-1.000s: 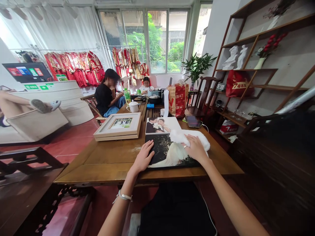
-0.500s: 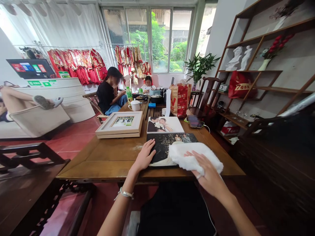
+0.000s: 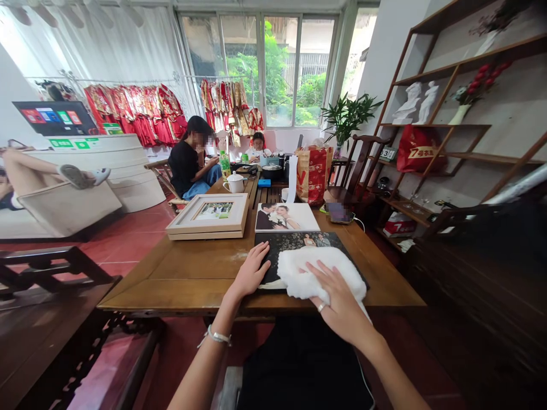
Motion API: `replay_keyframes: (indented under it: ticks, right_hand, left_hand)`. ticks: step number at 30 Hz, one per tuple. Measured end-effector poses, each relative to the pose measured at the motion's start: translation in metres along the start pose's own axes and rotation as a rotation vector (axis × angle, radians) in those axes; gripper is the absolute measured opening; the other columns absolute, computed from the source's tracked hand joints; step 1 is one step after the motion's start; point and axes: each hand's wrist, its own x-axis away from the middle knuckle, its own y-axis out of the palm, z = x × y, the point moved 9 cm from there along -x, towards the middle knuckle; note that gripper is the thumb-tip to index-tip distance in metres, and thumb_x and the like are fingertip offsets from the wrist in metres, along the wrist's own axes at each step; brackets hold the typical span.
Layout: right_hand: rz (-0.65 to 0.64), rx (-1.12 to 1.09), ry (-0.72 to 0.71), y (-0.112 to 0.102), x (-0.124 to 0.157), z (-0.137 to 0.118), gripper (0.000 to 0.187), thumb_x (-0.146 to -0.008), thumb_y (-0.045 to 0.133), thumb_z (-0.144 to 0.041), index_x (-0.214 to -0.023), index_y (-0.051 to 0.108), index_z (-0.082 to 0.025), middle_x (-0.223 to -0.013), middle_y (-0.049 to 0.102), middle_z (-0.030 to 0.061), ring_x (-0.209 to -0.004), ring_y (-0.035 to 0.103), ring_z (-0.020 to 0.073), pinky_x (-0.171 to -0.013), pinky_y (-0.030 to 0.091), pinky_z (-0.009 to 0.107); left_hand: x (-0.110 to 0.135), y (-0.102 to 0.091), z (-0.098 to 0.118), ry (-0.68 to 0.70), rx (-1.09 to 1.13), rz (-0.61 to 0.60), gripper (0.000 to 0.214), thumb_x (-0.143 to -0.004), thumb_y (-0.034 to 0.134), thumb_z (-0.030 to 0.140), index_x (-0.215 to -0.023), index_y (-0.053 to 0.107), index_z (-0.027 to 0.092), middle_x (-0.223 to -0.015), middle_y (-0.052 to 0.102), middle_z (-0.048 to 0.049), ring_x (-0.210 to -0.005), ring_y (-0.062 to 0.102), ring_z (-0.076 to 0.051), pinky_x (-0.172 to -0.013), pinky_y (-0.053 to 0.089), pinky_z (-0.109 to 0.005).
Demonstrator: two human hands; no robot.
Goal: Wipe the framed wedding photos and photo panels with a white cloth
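A black photo panel (image 3: 277, 245) with a printed couple lies near the front edge of the wooden table. My left hand (image 3: 253, 267) rests flat on its left side, fingers stretched out and holding nothing. My right hand (image 3: 337, 296) has a fluffy white cloth (image 3: 294, 273), its fingers spread over the top and the cloth's near edge caught at the thumb side. The cloth lies against the panel and hides much of its lower right part. Just beyond is a white photo panel (image 3: 299, 219) showing a couple.
Two stacked pale picture frames (image 3: 248, 216) lie left of the panels. A phone (image 3: 339, 212) with a cable sits at right, near a red-and-brown paper bag (image 3: 314, 176). A white lidded mug (image 3: 234, 183) stands farther back. A person in black (image 3: 190, 156) sits at the table's far left.
My right hand has slid the white cloth left across the black panel, uncovering some of the table at right. My left hand has stayed in place.
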Motion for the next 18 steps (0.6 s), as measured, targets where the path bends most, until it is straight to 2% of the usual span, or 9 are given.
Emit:
replay_keyframes:
  ticks: [2, 6, 8, 11, 14, 16, 18]
  right_hand:
    - [-0.014, -0.041, 0.03, -0.001, 0.014, 0.002, 0.05, -0.088, 0.04, -0.03, -0.137, 0.034, -0.027, -0.142, 0.037, -0.0025, -0.135, 0.022, 0.0198, -0.112, 0.014, 0.048]
    - [0.021, -0.033, 0.144, -0.011, 0.022, 0.039, 0.046, -0.089, 0.037, -0.034, -0.134, 0.041, -0.023, -0.14, 0.042, 0.0024, -0.134, 0.026, 0.0211, -0.112, 0.015, 0.047]
    - [0.037, 0.012, 0.2, -0.016, 0.011, 0.059, 0.045, -0.088, 0.037, -0.034, -0.131, 0.045, -0.021, -0.138, 0.044, 0.0052, -0.133, 0.028, 0.0236, -0.111, 0.016, 0.049]
    - [-0.015, 0.086, 0.282, -0.015, -0.026, 0.078, 0.049, -0.089, 0.034, -0.036, -0.132, 0.043, -0.015, -0.14, 0.041, 0.0089, -0.133, 0.026, 0.0262, -0.11, 0.016, 0.05]
    - [-0.13, 0.14, 0.283, -0.001, -0.074, 0.073, 0.051, -0.09, 0.032, -0.037, -0.135, 0.038, -0.015, -0.145, 0.031, 0.0079, -0.135, 0.02, 0.0275, -0.109, 0.013, 0.053]
    - [-0.177, 0.159, 0.232, 0.01, -0.098, 0.057, 0.05, -0.089, 0.033, -0.036, -0.135, 0.039, -0.017, -0.147, 0.028, 0.0057, -0.136, 0.017, 0.0277, -0.109, 0.01, 0.053]
    - [-0.204, 0.159, 0.174, 0.021, -0.109, 0.036, 0.049, -0.088, 0.037, -0.036, -0.134, 0.042, -0.019, -0.147, 0.028, 0.0033, -0.136, 0.016, 0.0269, -0.109, 0.008, 0.051]
  left_hand:
    - [0.0, 0.0, -0.001, -0.005, -0.002, 0.0, 0.043, -0.089, 0.04, 0.027, -0.131, 0.043, 0.016, -0.141, 0.038, -0.0095, -0.133, 0.027, -0.021, -0.111, 0.021, -0.043]
    - [0.0, 0.001, -0.001, 0.007, 0.0, 0.008, 0.043, -0.089, 0.04, 0.027, -0.13, 0.043, 0.018, -0.14, 0.038, -0.0085, -0.132, 0.027, -0.02, -0.111, 0.022, -0.043]
    - [0.0, 0.001, -0.001, 0.011, 0.001, 0.012, 0.043, -0.088, 0.041, 0.027, -0.13, 0.043, 0.019, -0.14, 0.039, -0.0084, -0.132, 0.028, -0.02, -0.11, 0.022, -0.043]
    - [0.0, 0.001, -0.001, 0.014, 0.003, 0.013, 0.042, -0.088, 0.041, 0.026, -0.13, 0.044, 0.019, -0.14, 0.039, -0.0084, -0.132, 0.028, -0.021, -0.11, 0.022, -0.044]
    - [0.0, 0.0, 0.0, 0.016, 0.01, 0.015, 0.042, -0.088, 0.042, 0.027, -0.13, 0.044, 0.019, -0.14, 0.039, -0.0086, -0.132, 0.029, -0.021, -0.11, 0.022, -0.044]
    - [-0.001, -0.001, 0.001, 0.016, 0.016, 0.013, 0.043, -0.088, 0.042, 0.027, -0.13, 0.044, 0.019, -0.14, 0.039, -0.0085, -0.132, 0.029, -0.021, -0.11, 0.022, -0.044]
    - [-0.001, -0.001, 0.002, 0.018, 0.017, 0.009, 0.042, -0.088, 0.042, 0.026, -0.13, 0.044, 0.02, -0.14, 0.039, -0.0077, -0.132, 0.029, -0.021, -0.11, 0.023, -0.044]
